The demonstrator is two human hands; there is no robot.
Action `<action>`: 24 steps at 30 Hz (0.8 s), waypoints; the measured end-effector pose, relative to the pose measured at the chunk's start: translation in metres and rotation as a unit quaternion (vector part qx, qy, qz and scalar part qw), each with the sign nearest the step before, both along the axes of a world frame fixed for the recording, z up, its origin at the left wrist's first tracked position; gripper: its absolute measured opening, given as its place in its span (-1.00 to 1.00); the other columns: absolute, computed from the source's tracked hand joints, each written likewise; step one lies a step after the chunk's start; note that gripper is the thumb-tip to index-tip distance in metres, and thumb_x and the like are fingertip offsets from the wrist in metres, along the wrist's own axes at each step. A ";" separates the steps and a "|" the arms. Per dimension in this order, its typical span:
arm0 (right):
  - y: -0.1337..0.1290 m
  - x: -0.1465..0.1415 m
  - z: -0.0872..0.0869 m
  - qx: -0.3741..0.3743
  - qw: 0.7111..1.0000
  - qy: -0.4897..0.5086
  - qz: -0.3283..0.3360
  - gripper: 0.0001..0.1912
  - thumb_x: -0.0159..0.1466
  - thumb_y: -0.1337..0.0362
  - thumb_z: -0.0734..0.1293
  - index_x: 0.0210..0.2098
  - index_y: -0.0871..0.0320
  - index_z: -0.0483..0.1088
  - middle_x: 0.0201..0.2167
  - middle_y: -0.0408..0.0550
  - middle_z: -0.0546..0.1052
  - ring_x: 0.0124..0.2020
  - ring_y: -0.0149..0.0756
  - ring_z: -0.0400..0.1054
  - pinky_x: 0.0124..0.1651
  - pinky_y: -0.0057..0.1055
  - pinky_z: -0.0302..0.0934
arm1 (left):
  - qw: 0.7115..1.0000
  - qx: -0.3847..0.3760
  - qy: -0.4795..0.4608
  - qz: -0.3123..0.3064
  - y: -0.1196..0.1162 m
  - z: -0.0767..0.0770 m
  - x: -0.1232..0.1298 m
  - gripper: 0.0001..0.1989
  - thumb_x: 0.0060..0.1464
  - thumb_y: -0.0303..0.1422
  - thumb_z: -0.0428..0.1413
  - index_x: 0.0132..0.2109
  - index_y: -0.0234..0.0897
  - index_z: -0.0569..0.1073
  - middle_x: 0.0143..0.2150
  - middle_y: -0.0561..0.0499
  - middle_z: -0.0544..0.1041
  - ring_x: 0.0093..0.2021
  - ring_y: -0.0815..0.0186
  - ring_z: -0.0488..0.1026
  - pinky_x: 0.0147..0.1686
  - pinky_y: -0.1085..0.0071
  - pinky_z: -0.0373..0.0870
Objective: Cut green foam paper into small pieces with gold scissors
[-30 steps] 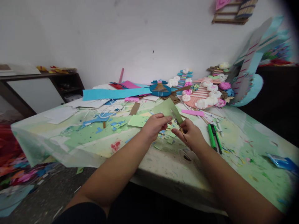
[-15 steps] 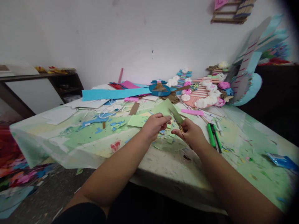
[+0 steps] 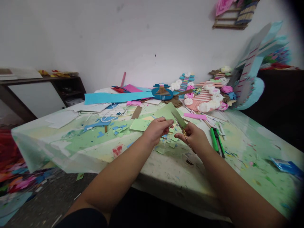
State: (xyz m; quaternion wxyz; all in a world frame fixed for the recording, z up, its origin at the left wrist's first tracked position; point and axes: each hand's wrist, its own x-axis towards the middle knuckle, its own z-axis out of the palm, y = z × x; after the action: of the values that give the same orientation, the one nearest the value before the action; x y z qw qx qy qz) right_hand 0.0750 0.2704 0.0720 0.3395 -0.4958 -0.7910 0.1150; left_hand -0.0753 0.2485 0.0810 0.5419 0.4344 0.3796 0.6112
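Holding scissors (image 3: pixel 183 130) near table edge (image 3: pixel 171 180)

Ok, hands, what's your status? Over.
Right hand holding gold-handled scissors, blades at green paper. Left hand close by, grip unclear. Paper scraps around, green utility knife rightward.

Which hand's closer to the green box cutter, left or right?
Right. The right hand is just left of the green box cutter, holding scissors; the left hand is farther left, beyond the right.
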 end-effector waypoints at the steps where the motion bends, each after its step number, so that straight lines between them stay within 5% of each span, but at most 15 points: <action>1: -0.001 0.000 0.001 -0.005 1.000 -0.001 0.001 -0.58 -0.14 -0.09 0.24 -0.59 0.12 0.08 -0.71 -0.25 0.21 -0.64 -0.46 0.04 -0.61 -0.53 -0.10 | 1.000 0.001 -0.002 0.000 0.000 0.000 0.000 -0.76 -0.30 -0.29 0.13 -0.58 -0.35 0.25 -0.62 0.07 0.34 -0.67 0.56 0.17 -0.64 0.56 0.09; 6: -0.006 -0.003 0.005 -0.107 0.990 -0.009 0.090 -0.62 -0.02 -0.07 0.15 -0.40 0.12 0.15 -0.70 -0.25 0.24 -0.66 -0.45 0.06 -0.61 -0.52 -0.07 | 0.997 -0.002 -0.037 0.062 0.004 0.000 -0.003 -0.73 -0.33 -0.26 0.14 -0.57 -0.35 0.24 -0.60 0.08 0.35 -0.67 0.58 0.16 -0.65 0.58 0.10; 9: -0.006 -0.004 0.006 -0.107 0.983 -0.003 0.149 -0.65 0.03 -0.03 0.12 -0.41 0.14 0.20 -0.59 -0.19 0.30 -0.55 -0.41 0.14 -0.52 -0.48 0.01 | 0.993 -0.013 -0.055 0.101 0.006 -0.001 -0.006 -0.72 -0.34 -0.24 0.15 -0.57 -0.34 0.23 -0.57 0.08 0.35 -0.66 0.59 0.15 -0.64 0.59 0.11; 13: -0.003 -0.006 0.004 -0.094 0.984 0.129 0.083 -0.70 0.03 0.00 0.16 -0.49 0.13 0.16 -0.65 -0.23 0.23 -0.59 -0.44 0.11 -0.51 -0.47 0.01 | 0.994 -0.032 -0.037 0.100 0.009 -0.004 -0.005 -0.71 -0.34 -0.21 0.14 -0.54 -0.33 0.27 -0.52 0.06 0.38 -0.64 0.58 0.16 -0.63 0.58 0.13; 18: -0.001 -0.010 0.003 -0.112 0.919 0.366 0.092 -0.65 -0.08 0.16 0.32 -0.42 0.11 0.06 -0.41 -0.15 0.38 -0.42 -0.41 0.25 -0.33 -0.41 0.11 | 0.998 -0.035 0.051 0.022 0.006 -0.008 0.002 -0.72 -0.30 -0.20 0.12 -0.54 -0.36 0.31 -0.52 0.02 0.38 -0.66 0.57 0.17 -0.62 0.54 0.12; 24: 0.004 -0.009 0.000 -0.139 0.863 0.474 0.110 -0.61 -0.16 0.25 0.38 -0.45 0.11 0.06 -0.39 -0.15 0.39 -0.37 -0.38 0.27 -0.28 -0.34 0.12 | 0.989 -0.004 0.144 -0.013 -0.003 -0.007 0.011 -0.73 -0.26 -0.20 0.10 -0.46 -0.35 0.41 -0.54 0.04 0.38 -0.62 0.52 0.21 -0.57 0.51 0.13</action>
State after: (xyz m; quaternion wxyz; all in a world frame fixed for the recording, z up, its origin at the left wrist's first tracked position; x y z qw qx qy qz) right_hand 0.0656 0.2739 0.0723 0.5864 -0.3333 -0.5599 0.4813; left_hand -0.0644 0.2458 0.0736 0.4913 0.5210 0.4503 0.5334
